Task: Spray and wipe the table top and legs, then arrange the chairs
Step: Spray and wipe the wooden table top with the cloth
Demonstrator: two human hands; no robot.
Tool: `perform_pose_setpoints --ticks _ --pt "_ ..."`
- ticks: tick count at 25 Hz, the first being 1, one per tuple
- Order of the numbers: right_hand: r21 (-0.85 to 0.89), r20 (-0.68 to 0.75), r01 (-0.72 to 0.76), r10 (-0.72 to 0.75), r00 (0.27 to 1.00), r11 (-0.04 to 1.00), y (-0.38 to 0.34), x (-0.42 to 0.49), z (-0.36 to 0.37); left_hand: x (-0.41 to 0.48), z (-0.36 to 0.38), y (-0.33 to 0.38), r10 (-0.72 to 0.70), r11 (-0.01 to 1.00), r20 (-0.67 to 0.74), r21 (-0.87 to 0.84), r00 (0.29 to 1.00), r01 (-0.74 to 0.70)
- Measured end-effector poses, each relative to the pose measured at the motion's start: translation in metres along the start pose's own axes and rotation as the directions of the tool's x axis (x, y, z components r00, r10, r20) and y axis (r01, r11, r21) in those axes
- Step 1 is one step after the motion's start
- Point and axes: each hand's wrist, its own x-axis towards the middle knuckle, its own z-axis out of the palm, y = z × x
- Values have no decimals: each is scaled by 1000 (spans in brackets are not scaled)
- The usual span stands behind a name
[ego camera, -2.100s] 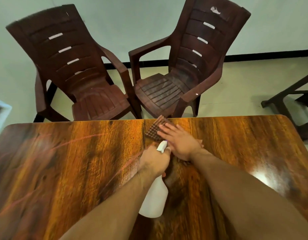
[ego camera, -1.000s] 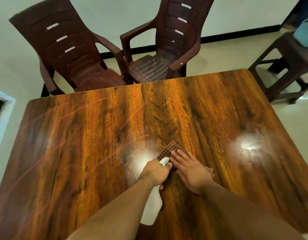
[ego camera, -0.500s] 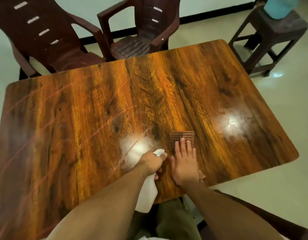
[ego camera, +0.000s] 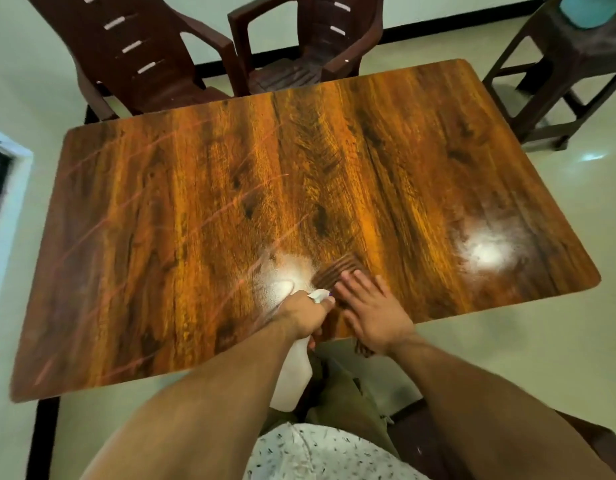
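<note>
The glossy wood-grain counter (ego camera: 195,202) filled most of the view. Two pale wet marks shone on it: a spray patch (ego camera: 282,275) just ahead of the left hand (ego camera: 304,315) and a second patch (ego camera: 486,251) near the right edge. The left hand gripped a white spray bottle (ego camera: 292,375) with its fingers curled round the neck. The right hand (ego camera: 372,306) lay flat on a brown cloth (ego camera: 334,270) near the counter's near edge, fingers (ego camera: 351,285) straight and slightly spread. A dark brown chair (ego camera: 126,53) and a second chair (ego camera: 317,46) stood at the far side by the pale wall. A dark stool (ego camera: 559,71) stood on the shiny floor (ego camera: 507,358).
</note>
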Motion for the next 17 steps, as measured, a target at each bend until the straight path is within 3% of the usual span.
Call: perform_pose_setpoints --ticks 1,2,3,4,6,7,8,9,10,11,12,13,15,16,17 --pt "54 -64 -299 303 951 953 3 -1 -3 -5 0 -6 -15 1000 -19 -12 1000 14" --pt "130 -71 -528 539 839 839 -4 0 -4 -9 -1 -13 -16 1000 -42 -13 999 15" --pt "162 -41 -609 621 782 777 -20 3 -3 -13 -1 -20 -12 1000 -59 0 998 12" --pt "146 -40 -556 566 823 818 -34 3 -2 -17 0 -27 -6 1000 -65 8 998 6" --pt "41 1 -210 210 978 977 -27 -15 0 -22 1 -36 5 1000 -49 20 999 -4" --pt "21 35 -85 84 996 996 -8 -22 -7 -24 0 -39 14 1000 -41 27 999 -13" --pt "27 34 -77 76 997 997 11 -25 -10 -25 -1 -43 28 999 -44 27 999 -27" --pt "48 -2 -175 175 985 983 25 -24 -10 -24 -3 -47 42 999 -54 22 998 -41" --pt "101 -32 -387 391 920 917 28 -25 -12 -23 -4 -50 60 998 -67 16 996 -59" --pt "153 -41 -578 590 807 802 18 -24 -13 -23 -5 -52 76 997 -79 8 994 -76" --pt "172 -39 -647 661 749 743 0 -16 -7 -24 -5 -54 92 996 -89 11 992 -92" --pt "162 -40 -603 615 787 781 -23 -11 -5 -25 -6 -54 103 995 -96 18 990 -102" --pt "93 26 -211 210 977 973 -44 -17 1 -27 -8 -53 106 994 -103 1 989 -107" --pt "115 48 -10 5 999 993 -38 -15 -3 -27 -10 -53 99 995 -102 -23 990 -102" --pt "118 53 36 -43 998 992 -25 -8 -7 -26 -12 -53 82 995 -106 -50 991 -88"
